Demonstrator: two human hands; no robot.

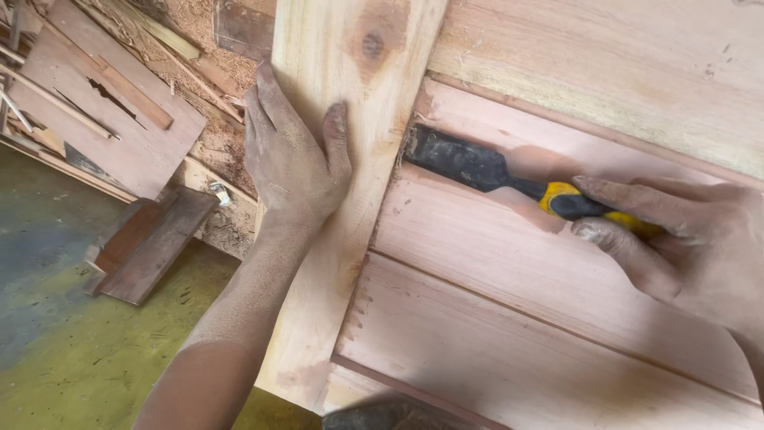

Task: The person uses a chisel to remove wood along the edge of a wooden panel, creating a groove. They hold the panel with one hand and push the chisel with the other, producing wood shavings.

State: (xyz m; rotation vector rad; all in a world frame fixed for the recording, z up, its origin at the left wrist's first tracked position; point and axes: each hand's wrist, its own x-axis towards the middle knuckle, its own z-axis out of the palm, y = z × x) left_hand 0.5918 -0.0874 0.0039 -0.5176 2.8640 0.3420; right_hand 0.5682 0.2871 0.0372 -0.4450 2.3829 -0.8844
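Black-bladed chisel with yellow-and-black handle (485, 169), mid-frame, edge at the joint of pale upright plank (334, 239). Right hand (684, 239) clamped around handle; left hand (290, 155) flat, fingers spread. Best kept low, left hand clear of edge.

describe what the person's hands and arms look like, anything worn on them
Both the left hand and the right hand are bare: no gloves, rings or watch in view. The left forearm shows no sleeve. Fine sawdust coats both hands and the forearm.
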